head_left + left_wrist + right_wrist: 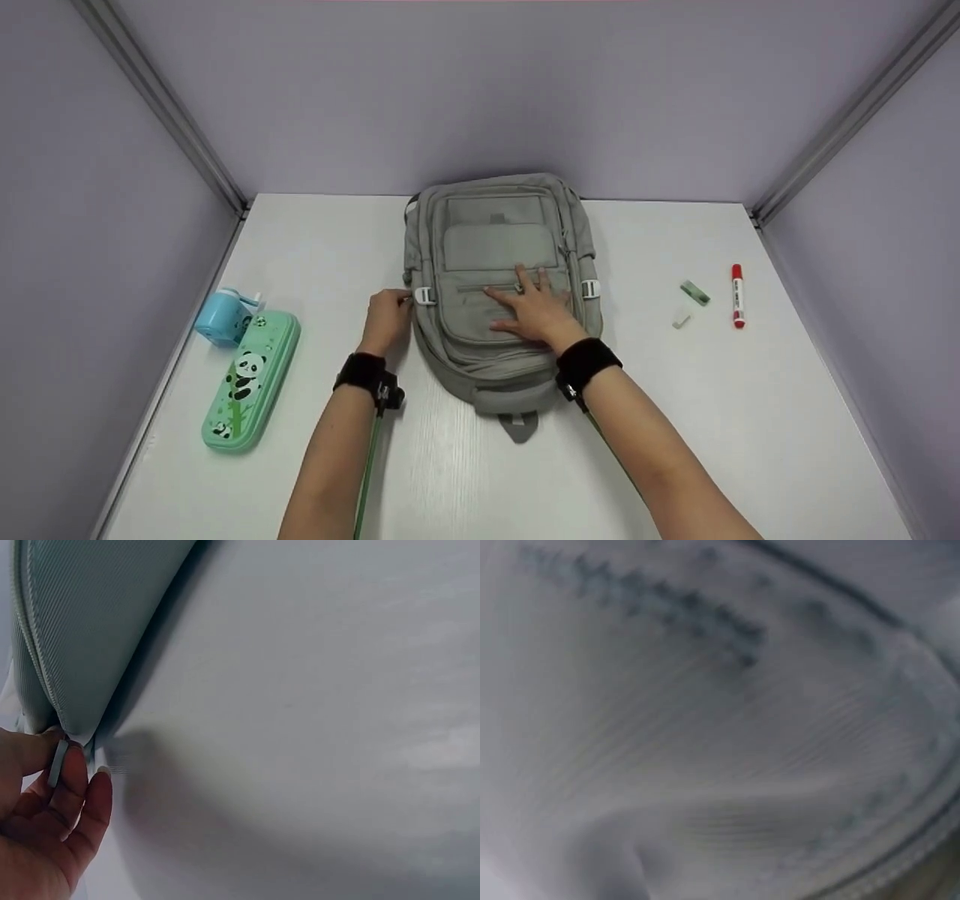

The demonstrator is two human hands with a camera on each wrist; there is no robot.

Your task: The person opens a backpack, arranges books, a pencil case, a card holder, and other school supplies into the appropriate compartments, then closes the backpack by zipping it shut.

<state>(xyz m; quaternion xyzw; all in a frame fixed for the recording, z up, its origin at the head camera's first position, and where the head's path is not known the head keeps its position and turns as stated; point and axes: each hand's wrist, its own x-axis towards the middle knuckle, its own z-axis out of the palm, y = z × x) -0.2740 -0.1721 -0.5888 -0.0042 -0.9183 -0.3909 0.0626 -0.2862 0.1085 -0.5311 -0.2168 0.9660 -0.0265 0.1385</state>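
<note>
A grey backpack (499,247) lies on the white table, its front pockets facing up and its top handle toward me. At its left side, by a white buckle (424,296), is my left hand (387,319). In the left wrist view the thumb and fingers of that hand pinch a small grey zipper pull (58,763) at the end of the zipper seam. My right hand (536,311) rests on the front pocket with its fingers spread. The right wrist view holds only blurred grey fabric (667,742) with stitching; no fingers show there.
To the left are a green panda pencil case (251,382) and a light-blue pencil sharpener or similar small device (223,318). On the right lie a small green item (695,292), a small whitish piece (681,321) and a red-capped marker (738,296). Pale panels enclose the table.
</note>
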